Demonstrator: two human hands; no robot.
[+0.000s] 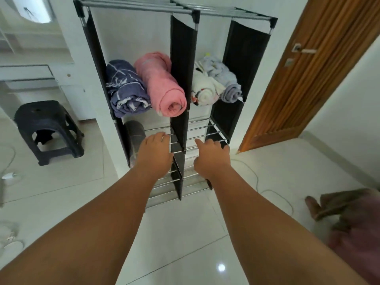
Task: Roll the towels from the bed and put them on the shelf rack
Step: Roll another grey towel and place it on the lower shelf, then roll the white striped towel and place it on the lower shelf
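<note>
A black fabric and metal shelf rack stands against the white wall. Its upper left compartment holds a rolled blue patterned towel and a rolled pink towel. The upper right compartment holds a rolled white towel and a rolled pale lavender towel. A grey rolled towel lies in the lower left compartment. My left hand rests over the metal bars next to the grey roll, holding nothing. My right hand hovers at the lower right shelf bars, fingers loosely spread and empty.
A dark plastic stool stands on the tiled floor to the left. A wooden door is at the right. A white cable runs across the floor. Brown and pink cloth lies at the right edge.
</note>
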